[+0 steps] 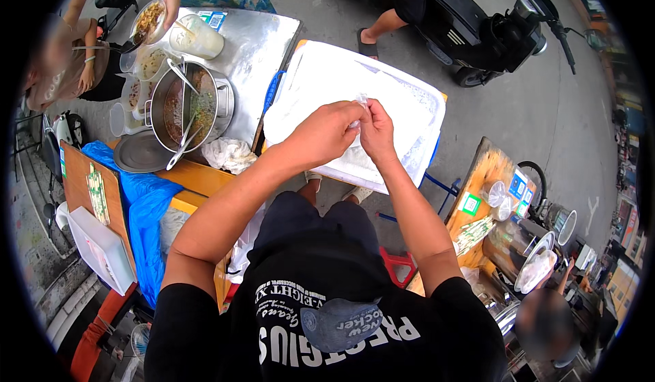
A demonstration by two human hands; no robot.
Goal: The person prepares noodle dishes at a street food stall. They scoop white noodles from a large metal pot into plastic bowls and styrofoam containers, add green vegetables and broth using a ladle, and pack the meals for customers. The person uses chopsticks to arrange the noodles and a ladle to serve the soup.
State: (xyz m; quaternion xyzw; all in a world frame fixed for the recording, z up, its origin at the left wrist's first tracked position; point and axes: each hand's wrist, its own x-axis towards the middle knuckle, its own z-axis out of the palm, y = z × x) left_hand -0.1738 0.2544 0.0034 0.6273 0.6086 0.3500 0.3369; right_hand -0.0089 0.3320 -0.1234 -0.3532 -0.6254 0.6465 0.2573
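Note:
Over a white plastic tub (435, 106), my left hand (327, 132) and my right hand (377, 135) meet with fingertips pinched together. Between them is a small piece of thin clear plastic (361, 98), seemingly a bag; its lower part is mostly covered by my fingers. Both hands grip it. White material (327, 85) lies in the tub, too bright to tell what it is. To the left stands a divided steel pot (225, 100) with reddish broth on one side and a broth with green bits on the other. Ladles (183, 149) rest in it.
A person's hand (174, 5) at upper left holds a bowl of food (149, 21) above plastic tubs (130, 95). A grey lid (140, 151) and a crumpled white cloth (230, 154) lie beside the pot. A wooden table (473, 182) stands right; a scooter (460, 28) is beyond.

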